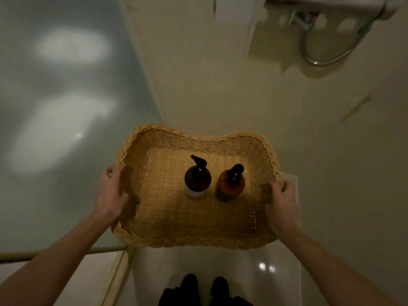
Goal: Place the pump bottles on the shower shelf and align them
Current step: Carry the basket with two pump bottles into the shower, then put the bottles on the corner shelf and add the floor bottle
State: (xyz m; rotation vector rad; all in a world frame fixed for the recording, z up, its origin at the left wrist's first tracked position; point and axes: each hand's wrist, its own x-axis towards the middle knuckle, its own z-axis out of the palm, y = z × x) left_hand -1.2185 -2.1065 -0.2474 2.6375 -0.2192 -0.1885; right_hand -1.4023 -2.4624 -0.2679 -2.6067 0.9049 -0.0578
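Observation:
I hold a woven wicker basket (194, 239) in front of me with both hands. My left hand (112, 193) grips its left rim and my right hand (281, 203) grips its right rim. Two pump bottles stand upright inside, side by side. The left one is a dark brown bottle (197, 178) with a white label and a black pump. To its right stands an amber bottle (230, 184) with a black pump. A white shelf (326, 2) shows at the top right on the wall.
A frosted glass panel (55, 96) fills the left side. The cream shower wall (309, 140) lies ahead and to the right, with a chrome hose loop (320, 60) under the shelf. Below the basket is white floor (220, 266) and my dark feet (203, 290).

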